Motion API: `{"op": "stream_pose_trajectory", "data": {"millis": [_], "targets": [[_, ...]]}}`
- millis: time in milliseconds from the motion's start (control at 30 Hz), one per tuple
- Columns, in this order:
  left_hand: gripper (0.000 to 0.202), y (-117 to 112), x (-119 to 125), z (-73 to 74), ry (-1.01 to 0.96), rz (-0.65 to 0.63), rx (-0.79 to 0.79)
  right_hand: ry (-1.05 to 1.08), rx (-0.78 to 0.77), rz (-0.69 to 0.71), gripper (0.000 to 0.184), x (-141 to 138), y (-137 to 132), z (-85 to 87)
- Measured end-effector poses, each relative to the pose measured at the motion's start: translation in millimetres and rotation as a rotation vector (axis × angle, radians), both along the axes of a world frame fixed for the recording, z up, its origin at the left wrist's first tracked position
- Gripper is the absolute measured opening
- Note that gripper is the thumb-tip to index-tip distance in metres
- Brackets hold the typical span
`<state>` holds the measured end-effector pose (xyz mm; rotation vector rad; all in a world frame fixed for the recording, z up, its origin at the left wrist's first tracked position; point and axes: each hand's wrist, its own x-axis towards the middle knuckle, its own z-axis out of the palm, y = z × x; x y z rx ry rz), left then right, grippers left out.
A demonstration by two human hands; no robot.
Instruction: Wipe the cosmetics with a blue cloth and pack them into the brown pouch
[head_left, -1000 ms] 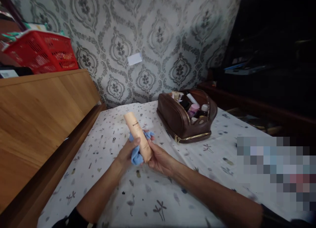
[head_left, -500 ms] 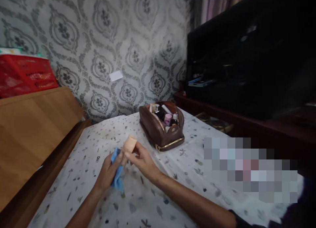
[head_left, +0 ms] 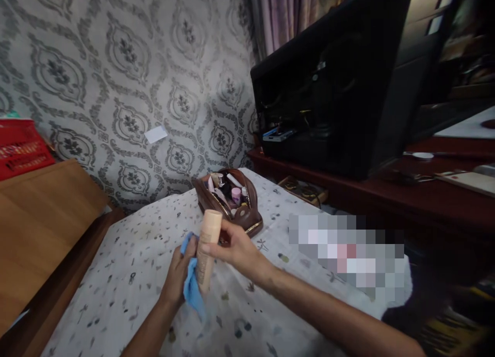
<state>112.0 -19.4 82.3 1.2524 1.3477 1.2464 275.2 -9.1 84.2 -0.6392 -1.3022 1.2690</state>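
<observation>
A peach-coloured capped tube (head_left: 209, 243), with small print on its side, stands nearly upright between my hands. My right hand (head_left: 234, 248) grips it from the right, thumb across the front. On its other side, my left hand (head_left: 180, 269) is closed on a blue cloth (head_left: 194, 290), which touches the tube and hangs below the fingers. Just behind the tube sits an unzipped brown toiletry bag (head_left: 247, 220) on the patterned white sheet (head_left: 147, 274). Inside it are several small items, among them a pink-capped bottle (head_left: 236, 194).
At left is a wooden board (head_left: 46, 212) with a red box (head_left: 23, 148) on it. A large black screen (head_left: 328, 88) stands on a dark red cabinet (head_left: 386, 192) at right. A blurred-out patch (head_left: 348, 254) covers part of the sheet's right side.
The tube has turned from tilted and partly covered to nearly upright, with its printed side showing. The view has swung to the right, bringing more of the cabinet into sight.
</observation>
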Motion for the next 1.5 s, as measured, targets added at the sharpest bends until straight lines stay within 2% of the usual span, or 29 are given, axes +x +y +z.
{"op": "stream_pose_trajectory", "data": {"millis": [133, 200, 267, 333, 433, 500, 567, 700, 800, 900, 1033, 1133, 1233, 1267, 1300, 1400, 1467, 1500], "targets": [[0.056, 4.9, 11.8, 10.4, 0.074, -0.148, 0.011, -0.047, -0.036, 0.121, 0.054, 44.8, 3.4, 21.3], [0.056, 7.9, 15.5, 14.0, 0.103, -0.237, 0.044, -0.13, -0.025, 0.215, 0.045, 64.9, 1.6, 31.1], [0.053, 12.0, 19.1, 17.3, 0.13, -0.29, 0.071, -0.186, -0.008, 0.224, 0.038, 82.7, -2.4, 41.4], [0.051, 17.6, 21.2, 20.2, 0.114, -0.234, 0.095, -0.207, 0.025, 0.098, 0.035, 98.9, -7.3, 53.1], [0.056, 26.9, 16.8, 21.4, -0.052, -0.031, 0.07, -0.187, 0.153, -0.253, 0.031, 117.8, -10.7, 69.8], [0.058, 31.1, 8.1, 17.8, -0.17, 0.058, 0.022, -0.189, 0.243, -0.454, 0.028, 122.9, -6.9, 74.2], [0.057, 31.6, -2.6, 10.7, -0.207, 0.106, -0.019, -0.246, 0.311, -0.591, 0.026, 120.9, 3.2, 69.8], [0.058, 23.0, -18.2, -5.7, -0.139, 0.132, -0.082, -0.481, 0.433, -0.763, 0.018, 104.8, 37.6, 43.7], [0.056, 15.5, -22.9, -16.2, -0.081, 0.114, -0.092, -0.621, 0.5, -0.804, 0.011, 92.7, 64.4, 28.4], [0.055, 11.4, -26.2, -26.6, -0.034, 0.093, -0.108, -0.713, 0.525, -0.802, 0.011, 83.8, 83.0, 24.0], [0.056, 11.0, -30.4, -30.2, 0.021, 0.065, -0.096, -0.75, 0.574, -0.811, 0.015, 77.6, 85.7, 22.5], [0.051, 12.4, -25.5, -11.4, 0.041, 0.06, 0.042, -0.742, 0.7, -0.84, 0.013, 77.3, 68.8, 18.5], [0.039, 13.1, -4.9, 26.2, 0.035, 0.052, 0.316, -0.77, 0.798, -0.842, 0.015, 78.4, 41.9, 17.1], [0.037, 12.9, 5.4, 40.4, 0.05, 0.012, 0.417, -0.779, 0.831, -0.821, 0.018, 78.5, 32.4, 18.2], [0.038, 12.4, 16.7, 54.2, 0.084, -0.066, 0.509, -0.792, 0.881, -0.782, 0.021, 78.3, 23.2, 20.2], [0.033, 10.6, 49.4, 84.7, 0.269, -0.442, 0.682, -0.849, 1.095, -0.668, 0.024, 76.4, -0.3, 28.5], [0.028, 10.1, 64.5, 92.0, 0.388, -0.513, 0.756, -0.882, 1.202, -0.661, 0.02, 74.5, -11.4, 32.4], [0.031, 10.3, 69.4, 91.9, 0.427, -0.502, 0.779, -0.892, 1.222, -0.681, 0.018, 73.4, -15.6, 33.1]]}}
